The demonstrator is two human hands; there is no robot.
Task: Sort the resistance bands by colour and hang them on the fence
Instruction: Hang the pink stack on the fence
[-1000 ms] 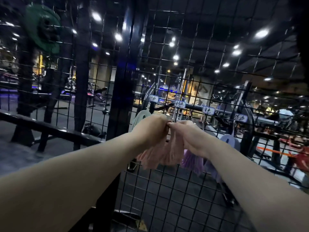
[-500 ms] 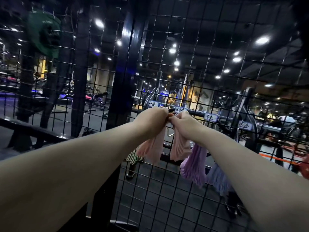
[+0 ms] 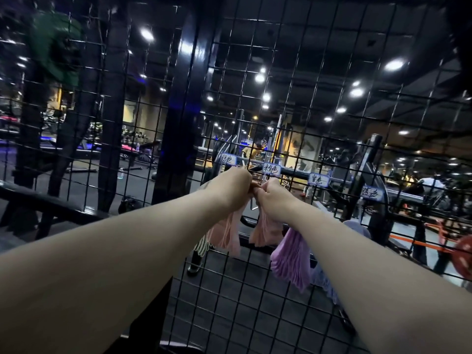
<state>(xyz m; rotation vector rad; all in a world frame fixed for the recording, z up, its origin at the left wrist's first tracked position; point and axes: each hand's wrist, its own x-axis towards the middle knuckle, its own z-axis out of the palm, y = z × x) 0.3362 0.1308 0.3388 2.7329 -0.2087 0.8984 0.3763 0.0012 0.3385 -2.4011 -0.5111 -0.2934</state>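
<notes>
A pink resistance band (image 3: 226, 235) hangs in two bunches against the black wire fence (image 3: 293, 72), under a white label (image 3: 271, 169). My left hand (image 3: 233, 189) grips its left end and my right hand (image 3: 272, 198) grips its right end, knuckles almost touching at the wire. A purple band (image 3: 291, 261) hangs just right of the pink one, under my right forearm. Farther right hangs a pale blue band (image 3: 325, 282), partly hidden by that arm. A green band (image 3: 201, 245) peeks out behind my left forearm.
Three more white labels (image 3: 228, 159) (image 3: 318, 179) (image 3: 373, 194) are fixed along the fence rail. A thick black post (image 3: 178, 118) stands left of the hands. Gym machines and a red weight plate (image 3: 463, 256) lie behind the mesh.
The view has tilted up a little, so the hands sit lower in frame. The pink band now hangs in two separate bunches instead of one clump. Both hands keep their grip.
</notes>
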